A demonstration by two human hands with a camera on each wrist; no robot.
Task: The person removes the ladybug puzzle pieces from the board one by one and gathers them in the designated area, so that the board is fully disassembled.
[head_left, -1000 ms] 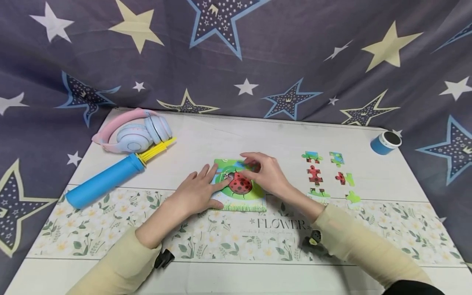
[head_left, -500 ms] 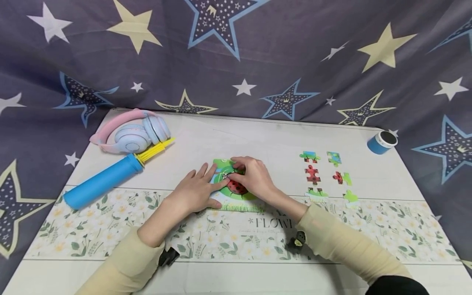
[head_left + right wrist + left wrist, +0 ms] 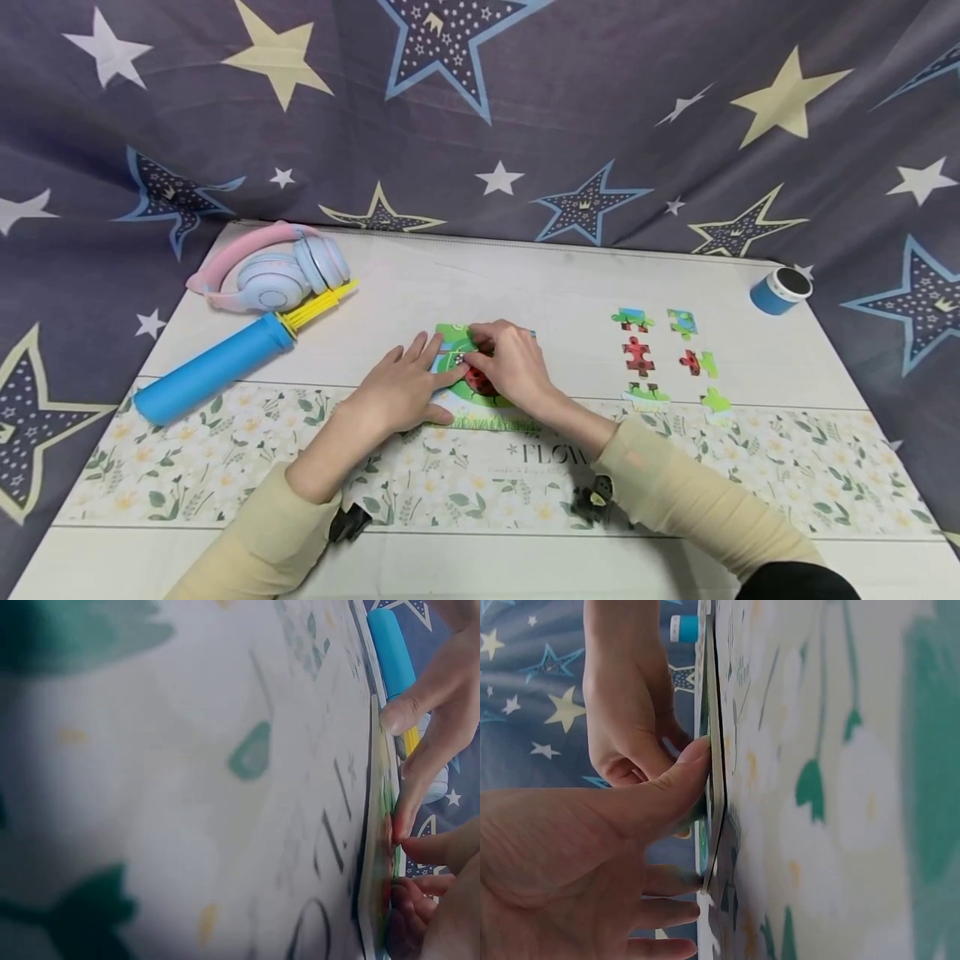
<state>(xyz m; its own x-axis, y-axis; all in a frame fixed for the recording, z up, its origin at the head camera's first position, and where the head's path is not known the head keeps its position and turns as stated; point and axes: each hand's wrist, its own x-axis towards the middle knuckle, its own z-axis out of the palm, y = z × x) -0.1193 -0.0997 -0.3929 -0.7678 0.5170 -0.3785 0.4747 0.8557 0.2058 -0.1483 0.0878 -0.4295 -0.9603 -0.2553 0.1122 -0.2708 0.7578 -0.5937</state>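
A ladybug puzzle board (image 3: pixel 487 423) with a grassy lower edge lies flat at the middle of the table. My left hand (image 3: pixel 397 392) rests spread on its left side, the index fingertip near the ladybug's head. From the right, my right hand (image 3: pixel 517 362) reaches over the board's upper part. Its thumb and fingers pinch a puzzle piece, mostly hidden behind them, close over the ladybug picture (image 3: pixel 480 382). The right wrist view has the left index fingertip (image 3: pixel 401 829) beside the right thumb tip. Seen from the left wrist, the left thumb (image 3: pixel 694 754) lies on the board's edge.
To the right lie several loose puzzle pieces in two columns, among them a red one (image 3: pixel 639 357) and a green one (image 3: pixel 716 400). A blue jar (image 3: pixel 780 292) stands at the back right. Pink-and-blue headphones (image 3: pixel 273 271) and a blue hand pump (image 3: pixel 213 367) occupy the left.
My right hand has moved left and slightly down over the board, from its upper right part to the ladybug's top, covering more of the picture. The left hand keeps its place.
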